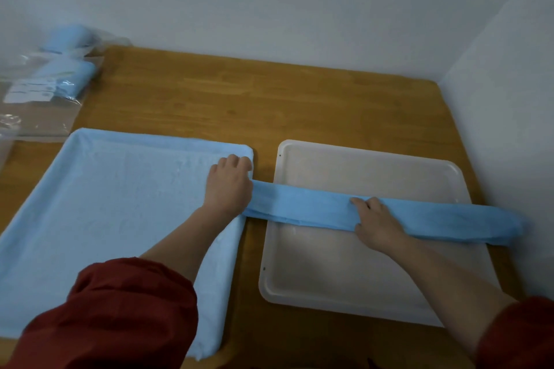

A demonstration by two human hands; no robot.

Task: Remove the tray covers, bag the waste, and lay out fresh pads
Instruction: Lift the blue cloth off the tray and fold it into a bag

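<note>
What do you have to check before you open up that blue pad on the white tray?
1. Bare white plastic tray is uncovered: ok.
2. Folded blue pad strip lies across it: ok.
3. Left hand holds the strip's end: ok.
4. Right hand grips its middle: ok.
5. Correct side of the strip faces up: cannot tell.
6. Light blue pad covers the other tray: ok.

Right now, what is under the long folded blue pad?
The bare white tray, and wooden table near its left end. The tray surface directly beneath the folded pad is covered.
</note>
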